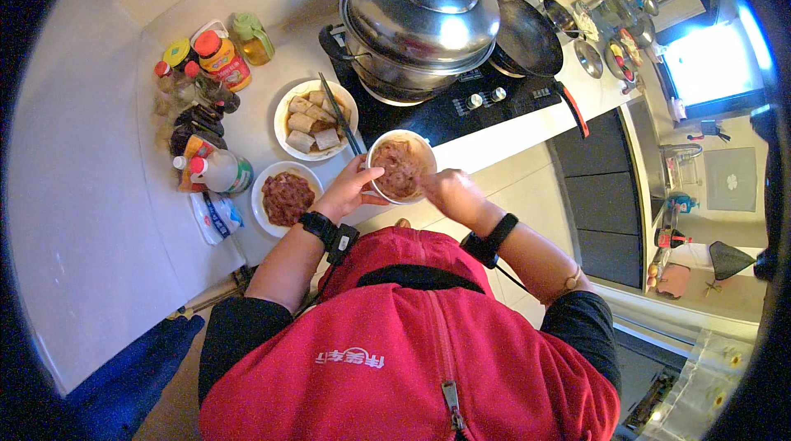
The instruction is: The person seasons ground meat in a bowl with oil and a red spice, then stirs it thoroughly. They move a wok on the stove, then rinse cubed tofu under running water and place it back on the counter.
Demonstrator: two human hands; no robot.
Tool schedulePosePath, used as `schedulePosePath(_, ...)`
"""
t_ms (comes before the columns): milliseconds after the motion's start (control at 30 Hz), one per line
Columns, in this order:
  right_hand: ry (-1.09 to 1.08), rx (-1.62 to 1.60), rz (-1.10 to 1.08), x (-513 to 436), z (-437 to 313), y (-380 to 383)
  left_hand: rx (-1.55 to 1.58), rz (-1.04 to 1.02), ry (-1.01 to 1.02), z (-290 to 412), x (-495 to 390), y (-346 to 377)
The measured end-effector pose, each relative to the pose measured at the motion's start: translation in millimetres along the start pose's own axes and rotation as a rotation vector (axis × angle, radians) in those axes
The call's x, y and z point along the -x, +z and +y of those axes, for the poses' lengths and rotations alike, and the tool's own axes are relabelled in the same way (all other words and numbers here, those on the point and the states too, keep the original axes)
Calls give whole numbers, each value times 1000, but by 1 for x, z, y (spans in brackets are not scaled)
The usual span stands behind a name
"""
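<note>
My left hand [355,187] grips a white bowl [431,160] by its left side, the thumb over the rim. Pinkish minced or sliced raw meat [398,170] lies in the bowl. My right hand [456,195] is closed at the bowl's right rim; whether it holds a utensil is blurred. Left of the bowl, a white plate [280,132] carries pale cut chunks [301,122] in brown sauce, with dark chopsticks [338,110] across its right side. Nearer me, another white plate [259,218] holds dark red meat pieces [287,198].
A lidded steel steamer pot [420,27] and a black wok [525,33] stand on the black cooktop [408,126]. Sauce bottles, jars [222,61] and an oil jug [252,39] line the counter's left side. The wok's red-edged handle [575,110] juts over the front edge.
</note>
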State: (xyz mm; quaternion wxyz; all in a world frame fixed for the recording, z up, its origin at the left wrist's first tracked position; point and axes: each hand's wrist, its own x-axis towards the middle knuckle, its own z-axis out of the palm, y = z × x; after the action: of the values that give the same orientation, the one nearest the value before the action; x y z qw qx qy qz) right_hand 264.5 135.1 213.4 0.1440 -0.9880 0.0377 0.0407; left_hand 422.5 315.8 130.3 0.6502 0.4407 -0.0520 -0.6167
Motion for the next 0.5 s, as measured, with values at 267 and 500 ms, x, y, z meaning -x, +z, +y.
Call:
schedulePosePath(267,1,-2,11,-11,-12,-8,30,17,10,-2,-4,-7)
schedulePosePath(500,118,-28,21,-15,-11,-4,-38,-18,-8,-7,-5,-3)
